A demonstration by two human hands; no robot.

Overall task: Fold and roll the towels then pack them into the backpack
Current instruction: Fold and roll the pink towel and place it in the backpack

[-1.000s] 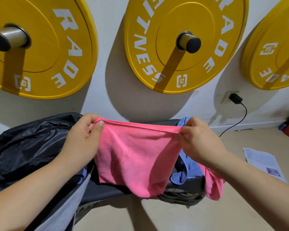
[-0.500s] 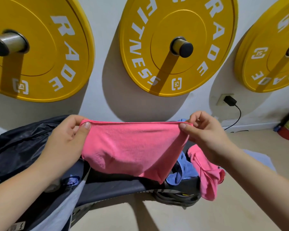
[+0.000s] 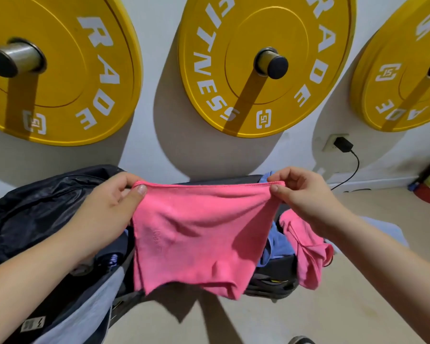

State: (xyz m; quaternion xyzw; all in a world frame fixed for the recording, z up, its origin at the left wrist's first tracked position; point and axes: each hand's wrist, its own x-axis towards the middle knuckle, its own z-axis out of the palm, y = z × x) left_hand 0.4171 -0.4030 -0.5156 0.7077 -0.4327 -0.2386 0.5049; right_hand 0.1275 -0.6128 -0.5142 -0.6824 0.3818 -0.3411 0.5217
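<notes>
Pink towel (image 3: 196, 234) is pinched at its top corners by left hand (image 3: 104, 214) and right hand (image 3: 305, 199), hung above the worktop (image 3: 278, 266), with the backpack (image 3: 35, 207) just left. For a clean fold, corners should be matched and the top edge held taut. The lower hem looks bunched, possibly already doubled.

Bare left hand (image 3: 104, 214), bare right hand (image 3: 305, 197), nails short; forearms (image 3: 23, 276) unsleeved; dark shape at bottom edge, possibly shoe (image 3: 301, 340).
</notes>
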